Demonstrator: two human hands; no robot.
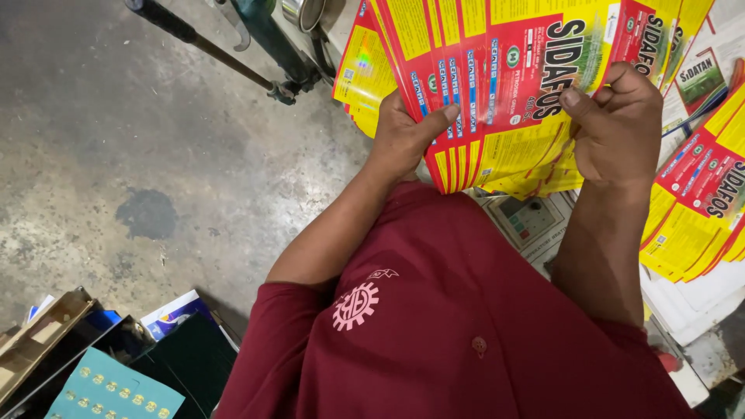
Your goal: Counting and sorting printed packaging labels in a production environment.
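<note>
Two hands on one fanned stack of printed sheets (504, 85), red & yellow, held up in front of the person's chest, over the edge of a work surface. Left hand (403, 136) grips the stack's lower left corner, thumb laid across the front, fingers behind. Right hand (617, 124) clamps the right side, thumb on the face, knuckles curled round the edge. Both closed on the sheets, neither free.

Stack's long axis runs roughly left-right between the hands, tilted up toward the right; sheets fan out at the top left and bottom. Both hands touch it, so neither is nearer, but the left sits lower and closer to the body, the right higher & further out.

More of the same sheets in a second pile (702, 209) lie to the right, just beside the right forearm, on the table (691, 299). Behind the stack: a metal machine frame (264, 46). Concrete floor (140, 147) to the left, cardboard boxes (85, 365) at bottom left. Person wears a dark red shirt (466, 326).
</note>
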